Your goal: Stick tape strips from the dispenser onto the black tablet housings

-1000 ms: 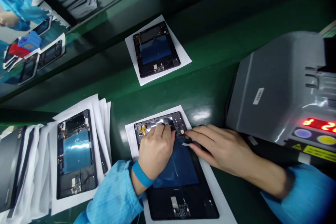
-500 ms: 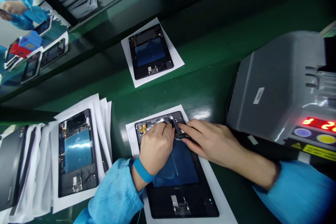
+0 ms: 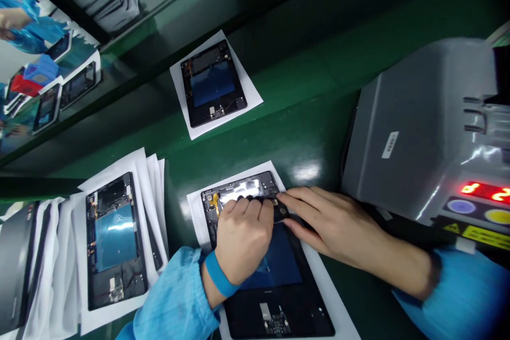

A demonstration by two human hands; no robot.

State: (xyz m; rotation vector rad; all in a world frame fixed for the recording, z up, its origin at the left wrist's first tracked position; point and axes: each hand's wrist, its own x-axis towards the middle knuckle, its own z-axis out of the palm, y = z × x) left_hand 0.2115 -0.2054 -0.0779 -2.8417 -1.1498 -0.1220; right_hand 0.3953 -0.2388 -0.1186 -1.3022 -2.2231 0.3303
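An open tablet (image 3: 279, 281) with a blue battery area lies on a white sheet (image 3: 195, 207) on the green bench, right in front of me. My left hand (image 3: 243, 236), with a blue wristband, is curled over the tablet's upper part, fingertips on a small black part (image 3: 280, 212) near the top edge. My right hand (image 3: 330, 223) comes in from the right, and its fingertips pinch the same black part at its right end. A shiny metal area (image 3: 247, 189) shows just above my fingers.
A grey machine (image 3: 414, 127) with a red digit display and coloured buttons stands at the right. A second open tablet on paper (image 3: 211, 85) lies farther back. A third tablet (image 3: 113, 239) on stacked sheets sits at the left. A co-worker in blue (image 3: 24, 21) is far left.
My left hand slid slightly right and down, uncovering the shiny area. My right hand's fingers closed in on the black part. The far tablet on paper has drifted left along the bench.
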